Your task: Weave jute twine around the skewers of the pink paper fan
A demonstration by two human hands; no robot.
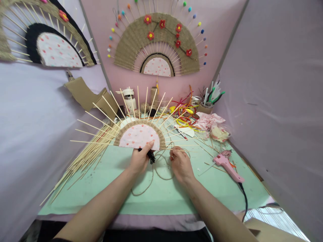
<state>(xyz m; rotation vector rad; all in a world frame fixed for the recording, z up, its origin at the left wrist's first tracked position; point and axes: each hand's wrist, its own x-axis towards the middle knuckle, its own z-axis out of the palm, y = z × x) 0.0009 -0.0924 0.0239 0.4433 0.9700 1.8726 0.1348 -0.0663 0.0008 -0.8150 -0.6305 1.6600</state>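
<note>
From afar, I'm holding the fan (pixel 138 137) above the table (pixel 101 201), my left hand (pixel 139 161) gripping its lower edge and black yarn (pixel 152 158), my right hand (pixel 181 164) pinching twine (pixel 164 179), a woven band (pixel 139 123) bordering the patterned centre, the outer sticks (pixel 138 101) showing bare.

Sticks (pixel 87 151) left on the table (pixel 101 198), glue gun (pixel 230 167) right, fan (pixel 138 136) between them, bottle (pixel 130 103) behind the fan
</note>
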